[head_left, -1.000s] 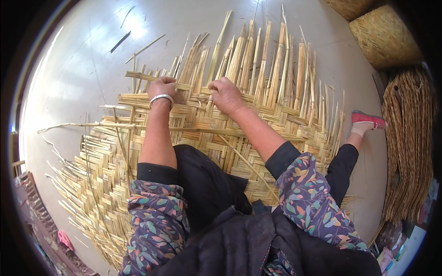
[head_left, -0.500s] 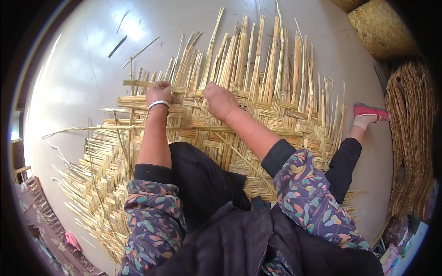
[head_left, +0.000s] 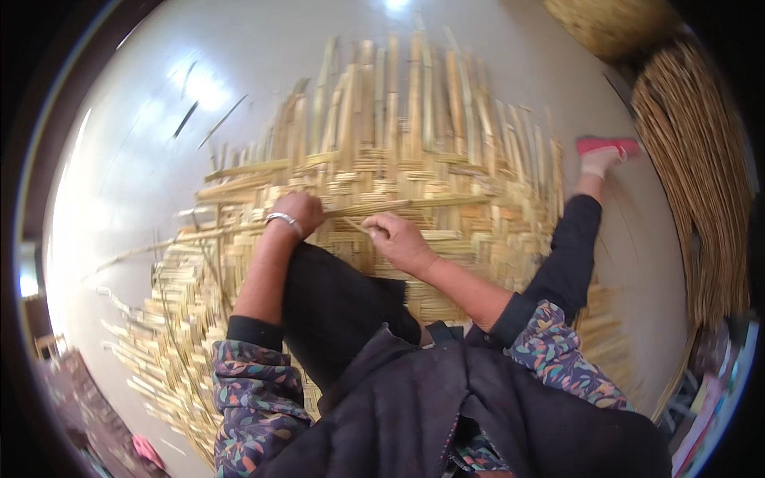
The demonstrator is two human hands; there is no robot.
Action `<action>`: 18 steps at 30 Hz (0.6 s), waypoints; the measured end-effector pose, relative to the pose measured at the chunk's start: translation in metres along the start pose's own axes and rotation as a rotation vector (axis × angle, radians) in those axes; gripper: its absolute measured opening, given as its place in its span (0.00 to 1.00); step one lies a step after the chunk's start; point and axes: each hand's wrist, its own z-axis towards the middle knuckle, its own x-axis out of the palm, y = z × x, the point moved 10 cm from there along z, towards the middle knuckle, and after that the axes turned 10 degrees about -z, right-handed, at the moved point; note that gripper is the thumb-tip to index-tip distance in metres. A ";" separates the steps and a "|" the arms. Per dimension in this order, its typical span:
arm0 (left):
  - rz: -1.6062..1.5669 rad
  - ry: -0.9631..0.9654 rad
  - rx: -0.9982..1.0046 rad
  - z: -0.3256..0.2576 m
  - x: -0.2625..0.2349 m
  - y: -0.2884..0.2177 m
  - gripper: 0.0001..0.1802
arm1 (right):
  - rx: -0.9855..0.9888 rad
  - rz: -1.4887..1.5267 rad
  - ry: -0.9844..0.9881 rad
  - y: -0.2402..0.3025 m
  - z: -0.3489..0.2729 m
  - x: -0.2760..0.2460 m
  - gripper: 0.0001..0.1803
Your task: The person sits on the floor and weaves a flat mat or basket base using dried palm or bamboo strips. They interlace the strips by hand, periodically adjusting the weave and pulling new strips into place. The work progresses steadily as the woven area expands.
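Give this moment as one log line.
left hand: closed on reed | right hand: at thin strip | mat: beneath, ends unwoven

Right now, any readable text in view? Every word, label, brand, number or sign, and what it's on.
Readable text: none.
Mat: no lettering visible.
Sleeves: leaf print, no lettering visible.
Shoe: blurred, can't tell if marked.
Bangle: too small to tell.
Items at the lower right edge: too blurred to read, if marked at all.
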 end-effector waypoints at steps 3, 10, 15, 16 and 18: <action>-0.117 0.007 0.101 0.002 0.006 -0.016 0.13 | 0.405 0.519 0.071 -0.054 -0.027 0.009 0.14; -0.929 -0.008 0.124 -0.034 -0.020 -0.046 0.07 | 0.429 1.406 -0.035 -0.072 -0.036 -0.014 0.13; -0.786 0.071 0.029 -0.042 -0.036 -0.069 0.08 | 0.303 1.559 -0.034 -0.075 -0.035 -0.029 0.10; -0.678 0.060 0.040 -0.043 -0.043 -0.074 0.07 | 0.293 1.580 -0.058 -0.074 -0.037 -0.032 0.11; -0.464 0.035 0.061 -0.043 -0.054 -0.081 0.07 | 0.317 1.581 -0.077 -0.077 -0.044 -0.032 0.12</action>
